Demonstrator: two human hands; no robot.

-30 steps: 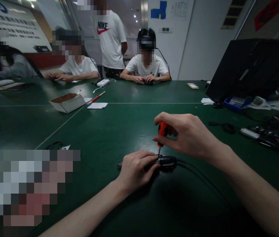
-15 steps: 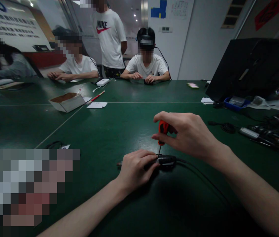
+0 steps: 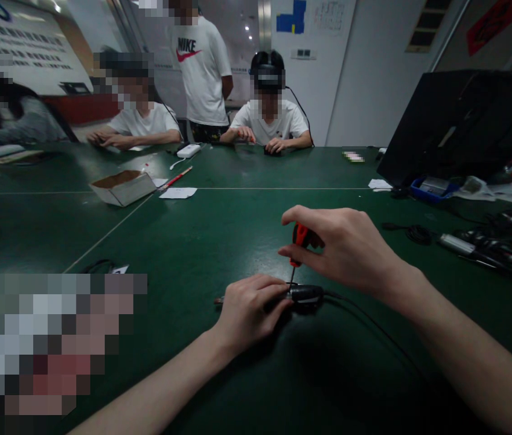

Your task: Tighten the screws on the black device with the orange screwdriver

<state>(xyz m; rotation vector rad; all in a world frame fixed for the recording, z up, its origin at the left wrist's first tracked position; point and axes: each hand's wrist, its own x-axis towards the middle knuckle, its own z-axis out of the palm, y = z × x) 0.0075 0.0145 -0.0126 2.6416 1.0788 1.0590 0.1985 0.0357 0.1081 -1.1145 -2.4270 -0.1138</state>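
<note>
On this glossy green table [image 3: 220, 235], the left hand [image 3: 251, 307] is clasping a black corded device [image 3: 308, 294], the right hand [image 3: 346, 244] is gripping a red screwdriver [image 3: 300, 234] over it; a person [image 3: 204, 78] is standing beyond.

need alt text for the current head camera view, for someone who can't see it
A person's right hand holds a red-and-black screwdriver, tip down, at a black-handled corded tool that the left hand holds on a green table. Farther back lies an open cardboard box; beyond are three seated people and a standing person.
</note>
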